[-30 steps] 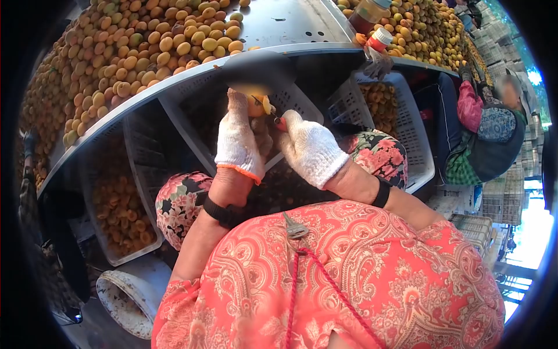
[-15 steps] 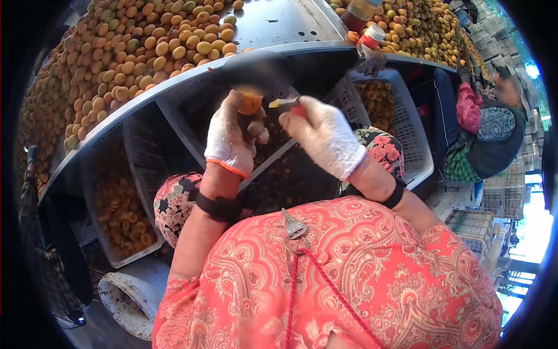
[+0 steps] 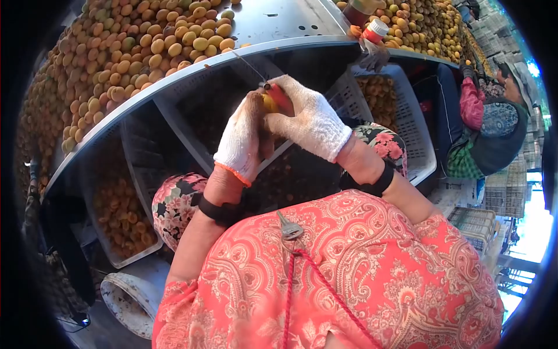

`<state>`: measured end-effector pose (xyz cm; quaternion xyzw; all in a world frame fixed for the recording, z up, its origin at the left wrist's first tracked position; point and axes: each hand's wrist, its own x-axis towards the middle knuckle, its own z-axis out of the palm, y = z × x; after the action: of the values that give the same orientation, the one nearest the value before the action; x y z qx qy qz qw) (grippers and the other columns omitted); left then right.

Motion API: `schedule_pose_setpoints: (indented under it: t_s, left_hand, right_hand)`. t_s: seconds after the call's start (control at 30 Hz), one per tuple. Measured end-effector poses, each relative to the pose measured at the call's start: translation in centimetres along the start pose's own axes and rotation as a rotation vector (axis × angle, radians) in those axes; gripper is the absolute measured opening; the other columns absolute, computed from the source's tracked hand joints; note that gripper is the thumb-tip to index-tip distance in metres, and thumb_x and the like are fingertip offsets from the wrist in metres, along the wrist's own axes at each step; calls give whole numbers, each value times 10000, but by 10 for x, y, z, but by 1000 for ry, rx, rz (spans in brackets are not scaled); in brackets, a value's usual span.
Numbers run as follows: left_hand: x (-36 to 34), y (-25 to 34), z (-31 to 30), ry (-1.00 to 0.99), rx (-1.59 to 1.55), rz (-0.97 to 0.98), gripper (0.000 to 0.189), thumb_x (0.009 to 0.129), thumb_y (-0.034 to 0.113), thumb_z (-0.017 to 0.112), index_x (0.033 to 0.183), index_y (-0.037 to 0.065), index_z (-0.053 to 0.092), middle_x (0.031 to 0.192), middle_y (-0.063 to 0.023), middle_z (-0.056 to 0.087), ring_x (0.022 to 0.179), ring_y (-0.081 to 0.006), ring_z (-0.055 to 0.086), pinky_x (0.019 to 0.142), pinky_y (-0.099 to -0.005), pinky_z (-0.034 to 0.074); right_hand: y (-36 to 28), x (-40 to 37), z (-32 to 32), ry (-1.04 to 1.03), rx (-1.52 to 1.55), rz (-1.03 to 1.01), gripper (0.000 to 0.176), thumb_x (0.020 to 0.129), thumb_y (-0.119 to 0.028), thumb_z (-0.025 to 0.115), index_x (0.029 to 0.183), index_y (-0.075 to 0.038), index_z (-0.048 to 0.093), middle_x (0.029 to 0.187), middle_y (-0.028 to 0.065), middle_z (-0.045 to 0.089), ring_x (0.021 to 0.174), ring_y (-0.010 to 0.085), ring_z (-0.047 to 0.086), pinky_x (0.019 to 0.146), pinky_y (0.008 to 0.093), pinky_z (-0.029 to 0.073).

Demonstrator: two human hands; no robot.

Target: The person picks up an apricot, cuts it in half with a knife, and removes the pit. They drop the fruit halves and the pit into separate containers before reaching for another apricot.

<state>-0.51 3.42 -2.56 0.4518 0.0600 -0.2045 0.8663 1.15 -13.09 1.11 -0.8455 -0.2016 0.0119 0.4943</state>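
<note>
My left hand [image 3: 241, 136], in a white knit glove with an orange cuff, is closed around an apricot [image 3: 269, 103]. Only a yellow patch of the fruit shows between the gloves. My gloved right hand [image 3: 311, 119] grips a small red-handled knife [image 3: 281, 99] against the apricot, its blade mostly hidden by the fingers. Both hands meet just below the metal table edge, above a dark crate area between my knees.
Whole apricots [image 3: 157, 46] lie heaped on the metal table [image 3: 273, 20]. A crate [image 3: 419, 145] and another crate [image 3: 139, 256] hold opened apricots. A red, white-capped bottle [image 3: 375, 30] stands at the table edge. A white bucket [image 3: 125, 296] lies at lower left; a person [image 3: 488, 128] sits at right.
My right hand has moved left and up, bringing the knife to the apricot in my left hand. The hands, apart before, now touch. A blurred dark shape above them is gone.
</note>
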Motion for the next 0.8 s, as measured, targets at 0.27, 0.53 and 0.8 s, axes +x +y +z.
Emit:
schedule_pose_setpoints:
  t_s: [0.27, 0.53, 0.8]
  left_hand:
    - [14, -29, 8, 250, 1049, 803, 415, 990, 271, 595, 1294, -6, 544, 923, -177, 698, 778, -293, 693, 712, -353, 536]
    - [15, -25, 11, 319, 983, 570, 340, 981, 365, 583, 975, 25, 582, 826, -213, 665, 798, -409, 663, 680, -427, 517]
    - [29, -26, 13, 364, 979, 587, 422, 1000, 440, 534, 938, 29, 606, 824, -171, 671, 722, -356, 651, 649, -428, 496]
  right_hand:
    - [6, 7, 10, 82, 647, 562, 291, 986, -309, 601, 1056, -30, 652, 869, 43, 656, 763, 98, 595, 676, 256, 484]
    - [9, 21, 24, 230, 631, 577, 332, 897, -412, 683, 941, -84, 647, 792, 24, 616, 617, 144, 580, 504, 289, 424]
    - [18, 35, 28, 287, 663, 585, 369, 930, -321, 660, 1025, 34, 687, 892, 86, 693, 812, 172, 640, 750, 323, 499]
